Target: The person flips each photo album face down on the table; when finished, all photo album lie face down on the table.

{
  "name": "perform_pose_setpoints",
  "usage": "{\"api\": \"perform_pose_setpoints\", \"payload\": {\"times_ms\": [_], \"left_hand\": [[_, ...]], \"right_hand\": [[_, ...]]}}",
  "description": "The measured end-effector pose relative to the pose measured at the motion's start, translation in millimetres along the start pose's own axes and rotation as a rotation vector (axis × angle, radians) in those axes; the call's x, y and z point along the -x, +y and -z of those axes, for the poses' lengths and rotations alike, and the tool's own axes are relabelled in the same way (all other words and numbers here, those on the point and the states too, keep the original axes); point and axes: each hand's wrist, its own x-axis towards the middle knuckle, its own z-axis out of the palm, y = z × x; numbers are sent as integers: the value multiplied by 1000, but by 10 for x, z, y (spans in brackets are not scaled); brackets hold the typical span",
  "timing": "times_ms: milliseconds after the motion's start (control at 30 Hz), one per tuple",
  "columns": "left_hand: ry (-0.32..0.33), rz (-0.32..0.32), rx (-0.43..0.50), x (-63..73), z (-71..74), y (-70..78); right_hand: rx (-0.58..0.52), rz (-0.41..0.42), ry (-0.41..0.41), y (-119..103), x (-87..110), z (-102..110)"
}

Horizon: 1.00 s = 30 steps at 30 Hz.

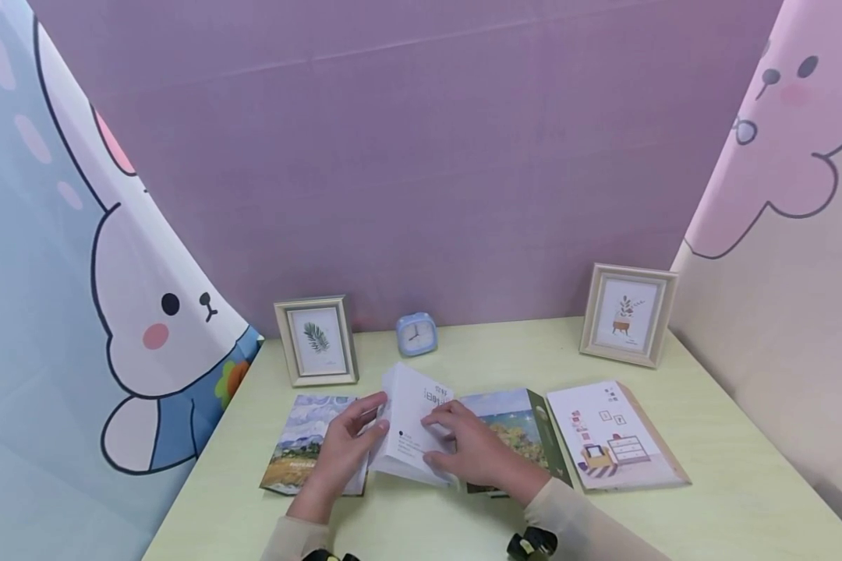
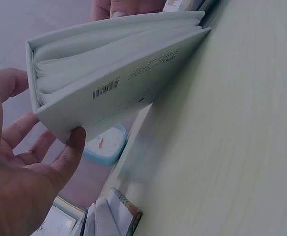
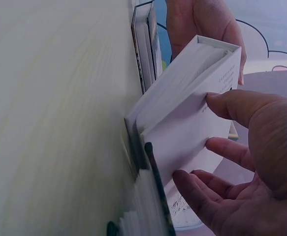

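Note:
A white book [image 1: 408, 444] with dark printed lettering on its cover stands tilted above the table, its pages slightly fanned at the lower edge. My left hand [image 1: 345, 446] grips it by the spine side, with one fingertip on the barcoded back cover [image 2: 105, 89] in the left wrist view. My right hand [image 1: 472, 446] rests its fingertips and thumb on the lettered front cover, fingers spread. Left of the white book lies a landscape-painted book [image 1: 295, 444], partly behind my left wrist. A green-spined painted book [image 1: 515, 425] lies to the right, partly under my right forearm.
On the table's right side lies a white book with a furniture drawing [image 1: 606, 440]. Along the back stand a leaf-print frame [image 1: 318, 343], a small blue clock [image 1: 417, 334] and a potted-plant frame [image 1: 628, 315]. Purple cloth [image 1: 463, 156] hangs behind the table.

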Motion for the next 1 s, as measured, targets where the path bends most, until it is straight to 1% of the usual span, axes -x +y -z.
{"api": "perform_pose_setpoints", "payload": {"times_ms": [233, 433, 567, 667, 833, 1000], "left_hand": [[4, -13, 67, 3, -1, 23], [12, -17, 129, 1, -2, 34], [20, -2, 170, -1, 1, 40], [31, 3, 179, -4, 2, 44], [47, -28, 184, -7, 7, 35], [47, -49, 199, -4, 0, 31]], "right_hand": [[-48, 22, 13, -11, -10, -17], [-141, 24, 15, -26, -18, -32], [-199, 21, 9, -25, -21, -38], [-227, 14, 6, -25, -19, -40], [-288, 27, 13, -46, -11, -31], [-337, 27, 15, -65, 3, -19]]}}
